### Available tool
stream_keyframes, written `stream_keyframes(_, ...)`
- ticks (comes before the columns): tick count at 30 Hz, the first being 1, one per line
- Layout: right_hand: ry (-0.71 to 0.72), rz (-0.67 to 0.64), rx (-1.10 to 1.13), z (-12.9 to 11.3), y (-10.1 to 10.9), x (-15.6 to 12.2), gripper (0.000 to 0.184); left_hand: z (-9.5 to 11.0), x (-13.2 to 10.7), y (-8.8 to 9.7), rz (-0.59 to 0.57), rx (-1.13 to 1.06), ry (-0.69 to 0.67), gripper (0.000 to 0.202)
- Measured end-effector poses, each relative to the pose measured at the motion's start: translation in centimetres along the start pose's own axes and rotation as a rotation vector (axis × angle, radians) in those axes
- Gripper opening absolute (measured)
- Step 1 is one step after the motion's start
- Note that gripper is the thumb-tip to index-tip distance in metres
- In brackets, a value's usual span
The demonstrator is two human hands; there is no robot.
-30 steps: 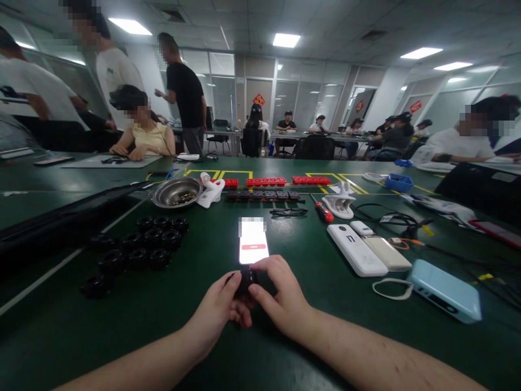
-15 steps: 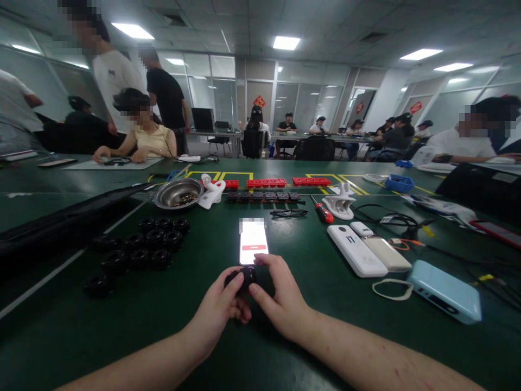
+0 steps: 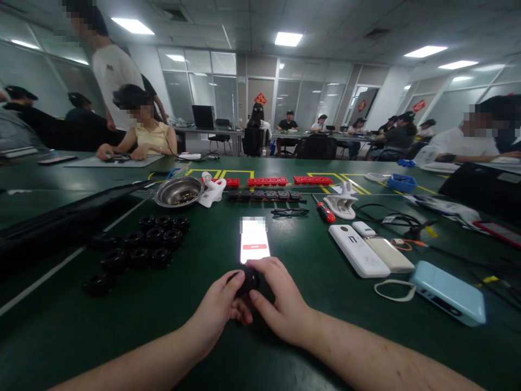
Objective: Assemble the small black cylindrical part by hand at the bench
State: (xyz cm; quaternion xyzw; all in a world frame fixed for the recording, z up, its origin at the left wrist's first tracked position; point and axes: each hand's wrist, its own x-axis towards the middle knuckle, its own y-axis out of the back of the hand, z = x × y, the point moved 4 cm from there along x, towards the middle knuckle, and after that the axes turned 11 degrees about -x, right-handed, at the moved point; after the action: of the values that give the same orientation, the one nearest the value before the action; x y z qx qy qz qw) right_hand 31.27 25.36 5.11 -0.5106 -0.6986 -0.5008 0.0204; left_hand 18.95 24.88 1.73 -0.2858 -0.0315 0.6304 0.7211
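Note:
My left hand point(image 3: 220, 304) is closed around a glossy black round part point(image 3: 249, 280), its thumb on top and fingers curled beneath. From the other side, my right hand point(image 3: 283, 298) grips the same part, with its thumb at the near edge and its fingers over the far edge. The fingers hide much of the part. Just beyond the hands lies a phone point(image 3: 254, 247) with a lit white screen and a red bar. To the left, several black ring-shaped parts point(image 3: 139, 258) of a similar look are grouped on the green table point(image 3: 195, 244).
A metal bowl point(image 3: 163, 196) holds small brass-coloured pieces. Beyond the phone are glasses point(image 3: 290, 212), a black strip of blocks point(image 3: 264, 196) and red trays point(image 3: 267, 181). On the right lie a screwdriver point(image 3: 326, 212), a white power bank point(image 3: 358, 252) and a light-blue case point(image 3: 450, 293). People sit around.
My right fingers have come down from over the phone's lower edge onto the black part. A standing person in black at the back left is now mostly hidden behind another.

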Motion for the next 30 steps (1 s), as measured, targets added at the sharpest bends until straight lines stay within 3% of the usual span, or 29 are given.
stream_keyframes(3, -0.060, 0.023, -0.003, 0.3, 0.0, -0.2, 0.043, 0.0, -0.2, 0.0, 0.017, 0.016, -0.016, 0.041)
stream_keyframes(9, -0.115, -0.008, -0.050, 0.6, -0.1, 0.1, 0.020, -0.1, 0.0, 0.0, 0.013, 0.015, -0.008, 0.041)
stream_keyframes(17, 0.052, -0.008, -0.011, -0.3, 0.2, 0.3, 0.034, -0.2, 0.2, 0.1, 0.012, -0.022, 0.026, 0.039)
stream_keyframes(23, -0.066, 0.020, -0.018, 0.4, 0.0, -0.1, 0.040, 0.2, -0.2, -0.2, 0.044, -0.042, -0.011, 0.035)
stream_keyframes(30, -0.122, -0.008, -0.037, 0.8, -0.3, 0.3, 0.015, 0.2, -0.4, -0.2, 0.056, -0.019, -0.030, 0.036)
